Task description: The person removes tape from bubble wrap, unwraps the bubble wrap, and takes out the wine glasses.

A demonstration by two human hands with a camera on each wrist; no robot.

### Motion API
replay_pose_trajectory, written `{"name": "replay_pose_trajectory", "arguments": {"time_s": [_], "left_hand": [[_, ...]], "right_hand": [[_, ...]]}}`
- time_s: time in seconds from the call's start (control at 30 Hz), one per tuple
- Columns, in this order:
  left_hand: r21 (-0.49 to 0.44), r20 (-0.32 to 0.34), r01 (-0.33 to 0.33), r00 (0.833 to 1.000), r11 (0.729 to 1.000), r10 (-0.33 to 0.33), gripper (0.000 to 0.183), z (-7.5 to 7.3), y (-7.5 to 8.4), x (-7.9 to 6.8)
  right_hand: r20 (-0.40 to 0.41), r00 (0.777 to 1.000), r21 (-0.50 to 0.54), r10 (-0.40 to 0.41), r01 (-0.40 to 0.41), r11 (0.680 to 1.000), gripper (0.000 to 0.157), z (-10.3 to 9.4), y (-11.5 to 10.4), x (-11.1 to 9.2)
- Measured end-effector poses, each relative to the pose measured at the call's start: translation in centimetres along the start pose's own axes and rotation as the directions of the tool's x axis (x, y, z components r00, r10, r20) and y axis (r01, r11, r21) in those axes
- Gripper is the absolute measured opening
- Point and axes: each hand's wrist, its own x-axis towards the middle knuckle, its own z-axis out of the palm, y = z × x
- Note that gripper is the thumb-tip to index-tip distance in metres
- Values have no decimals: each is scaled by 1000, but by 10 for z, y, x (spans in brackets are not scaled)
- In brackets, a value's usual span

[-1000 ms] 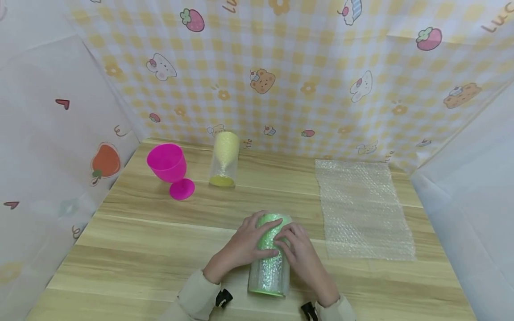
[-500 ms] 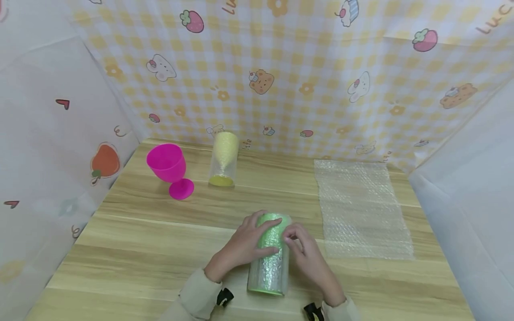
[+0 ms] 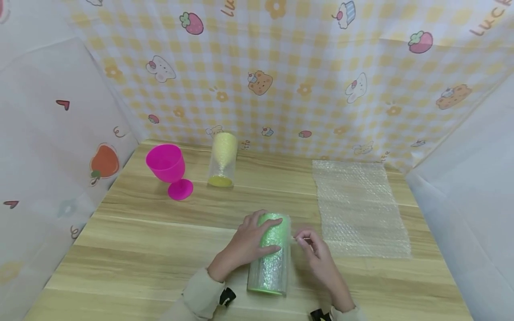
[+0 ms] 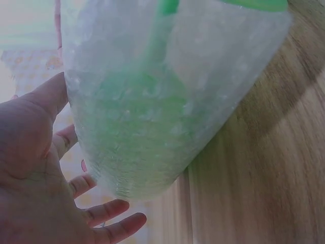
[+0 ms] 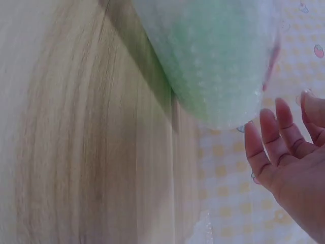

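A green goblet (image 3: 273, 249) wrapped in bubble wrap stands upside down on the table near its front, its bowl low in the left wrist view. My left hand (image 3: 246, 243) rests on its left side with spread fingers, thumb and forefinger over the wrap. To the right of it, apart from the wrapped goblet, is my right hand (image 3: 321, 258). Its thumb and forefinger tips come close together in the head view; whether a thin clear strip is between them cannot be made out. The right wrist view shows the other fingers (image 5: 259, 152) loosely bent.
A flat sheet of bubble wrap (image 3: 361, 209) lies at the right of the wooden table (image 3: 160, 263). At the back left stand an unwrapped pink goblet (image 3: 166, 165) and a yellow goblet (image 3: 225, 149) in bubble wrap. A checked cloth (image 3: 225, 53) hangs behind.
My right hand has drawn away from the wrapped green goblet, moving to the right. The left hand stays on the wrap, and the goblet keeps its place.
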Motion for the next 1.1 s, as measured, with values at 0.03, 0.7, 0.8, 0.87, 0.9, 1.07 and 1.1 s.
{"name": "replay_pose_trajectory", "arguments": {"time_s": [0.03,0.7,0.8,0.87,0.9,1.07,1.1], "left_hand": [[1,1,0,1000,1000,0,65,0,0,0],[75,-48,11,999,997,-8,60,7,8,4],[97,-54,8,999,995,-2,59,8,9,5],[111,-57,8,998,994,-2,59,9,9,5],[118,-57,9,998,993,-2,59,10,9,6],[132,-53,4,999,991,3,59,12,9,8],[130,-50,2,999,991,5,60,12,9,8]], "right_hand": [[-14,1000,16,-2,3,1000,6,-1,1,-1],[-156,984,-86,86,-101,991,7,-20,-3,18],[-110,984,-142,143,-158,977,14,-19,-4,32],[-60,984,-177,170,-178,968,20,-16,-3,41],[-34,984,-195,175,-178,965,23,-15,-2,45],[60,983,-265,172,-150,953,25,-8,5,62],[70,983,-276,167,-142,951,23,-8,6,65]]}}
